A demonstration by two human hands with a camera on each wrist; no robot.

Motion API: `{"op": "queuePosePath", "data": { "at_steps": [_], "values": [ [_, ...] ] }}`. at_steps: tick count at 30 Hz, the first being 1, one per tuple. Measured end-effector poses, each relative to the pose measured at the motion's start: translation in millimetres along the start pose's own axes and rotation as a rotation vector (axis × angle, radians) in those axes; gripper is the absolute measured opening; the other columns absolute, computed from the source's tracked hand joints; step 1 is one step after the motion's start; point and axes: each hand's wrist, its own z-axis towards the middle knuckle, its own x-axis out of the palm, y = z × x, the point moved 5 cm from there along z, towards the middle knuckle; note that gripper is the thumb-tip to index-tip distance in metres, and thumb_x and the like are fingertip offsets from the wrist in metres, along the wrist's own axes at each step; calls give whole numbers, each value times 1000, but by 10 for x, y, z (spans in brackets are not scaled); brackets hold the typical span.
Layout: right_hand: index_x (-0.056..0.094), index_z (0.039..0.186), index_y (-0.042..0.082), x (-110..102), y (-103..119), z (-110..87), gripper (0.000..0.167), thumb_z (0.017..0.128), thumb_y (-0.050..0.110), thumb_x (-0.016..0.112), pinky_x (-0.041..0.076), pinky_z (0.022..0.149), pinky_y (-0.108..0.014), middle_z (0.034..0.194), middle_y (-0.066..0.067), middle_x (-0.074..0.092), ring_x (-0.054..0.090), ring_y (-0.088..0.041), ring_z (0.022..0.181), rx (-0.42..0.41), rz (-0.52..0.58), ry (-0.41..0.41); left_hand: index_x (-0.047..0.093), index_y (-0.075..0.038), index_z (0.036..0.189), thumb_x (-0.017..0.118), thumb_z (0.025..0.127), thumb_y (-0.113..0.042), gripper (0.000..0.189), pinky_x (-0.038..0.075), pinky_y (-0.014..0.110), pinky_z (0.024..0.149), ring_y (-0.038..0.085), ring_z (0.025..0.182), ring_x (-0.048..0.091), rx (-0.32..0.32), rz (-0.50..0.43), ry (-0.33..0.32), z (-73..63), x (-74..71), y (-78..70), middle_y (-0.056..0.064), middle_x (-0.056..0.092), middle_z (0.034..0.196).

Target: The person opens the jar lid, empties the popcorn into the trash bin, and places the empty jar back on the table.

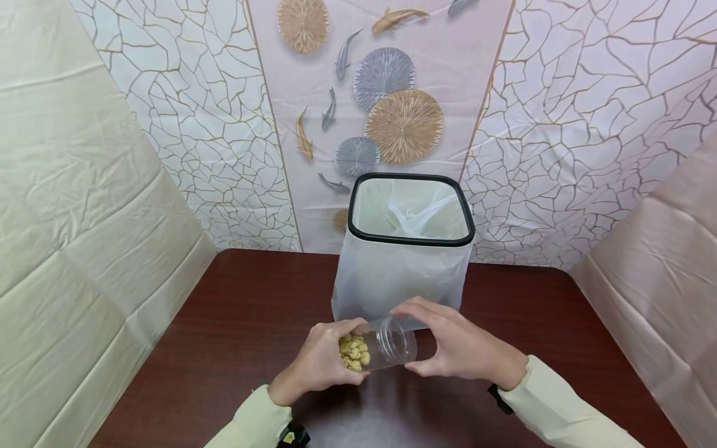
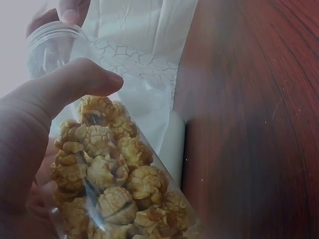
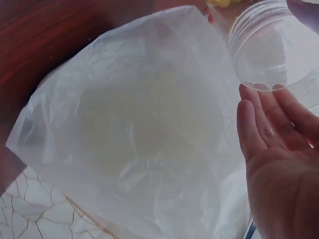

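Observation:
A clear plastic jar [image 1: 374, 347] lies sideways in the air in front of the bin, with caramel popcorn [image 2: 117, 179] gathered in its left end. My left hand [image 1: 327, 354] grips that end, thumb and fingers wrapped round the wall. At the jar's right end is a clear, ridged lid [image 3: 271, 55]. My right hand [image 1: 454, 342] spans this lid, fingertips on one edge and thumb at the opposite edge. The palm stands away from it, as the right wrist view shows.
Behind my hands stands a bin [image 1: 411, 241] with a black rim, lined with a translucent white bag [image 1: 398, 280]. It rests on a dark red-brown wooden table [image 1: 252, 305]. Patterned cloth [image 1: 218, 124] hangs behind, and pale cloth [image 1: 73, 236] closes in the sides.

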Motion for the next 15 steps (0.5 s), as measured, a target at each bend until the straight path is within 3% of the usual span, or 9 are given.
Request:
{"op": "queuePosePath", "data": {
  "at_steps": [4, 9, 15],
  "values": [
    [62, 137, 11, -75, -39, -41, 79, 68, 24, 99, 57, 96, -25, 129, 4, 64, 65, -12, 113, 0, -60, -24, 71, -19, 121, 100, 57, -27, 70, 58, 23, 80, 5, 91, 71, -19, -5, -5, -27, -38, 32, -4, 79, 109],
    [64, 137, 9, -136, -178, -162, 81, 66, 26, 99, 43, 101, -7, 130, 3, 64, 66, -15, 113, 47, -105, -49, 71, -22, 120, 100, 57, -25, 69, 59, 23, 80, 5, 92, 71, -44, -12, -18, -78, -113, 107, -6, 79, 110],
    [67, 134, 8, -130, -374, -357, 80, 64, 30, 100, 50, 95, -14, 126, 4, 65, 64, -9, 110, 127, -146, -48, 72, -16, 123, 100, 57, -24, 72, 59, 23, 77, 6, 88, 70, -71, -28, -57, -141, -241, 211, -2, 79, 110]
  ]
}}
